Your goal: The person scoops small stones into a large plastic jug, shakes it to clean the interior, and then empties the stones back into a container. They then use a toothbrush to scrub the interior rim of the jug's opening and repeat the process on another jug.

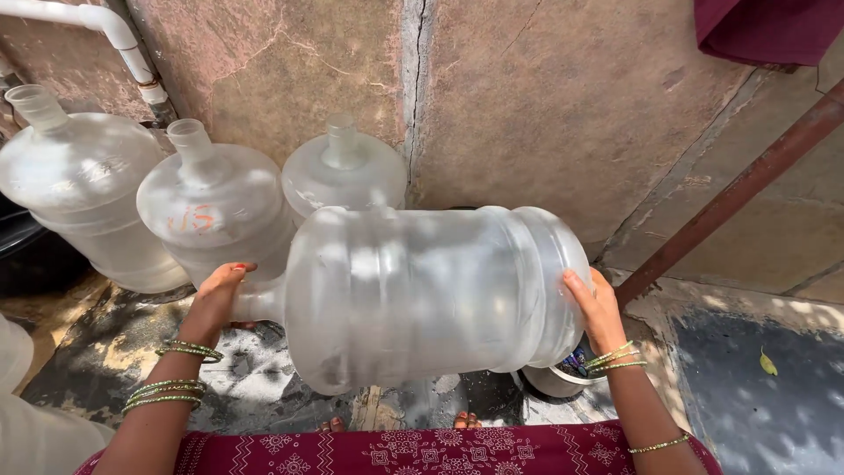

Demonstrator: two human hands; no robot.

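Off to the left of my left hand, three empty jugs (215, 207) stand upright against the stone wall (545, 97), necks up, packed close so they brace one another. A white pipe (123, 44) runs down the wall above them.

My left hand (218, 299) wraps around the neck of the big clear jug (422, 295) I am carrying. That narrow neck is the only part small enough to close my fingers on, so it gives me a firm hold. The jug lies on its side between my hands, neck left and base right, held up in front of my waist above the wet floor (264, 378). It looks empty, which is likely why I can hold it level like this.

My right hand (598, 308) presses flat against the base, fingers spread over the rim, since there is nothing there to grip; it props that end and steadies it. My hands are well apart, one at each end.

Just below my right hand a small bowl (554, 380) sits on the floor, half hidden by the jug. A rusty bar (738, 189) slants up to the right.
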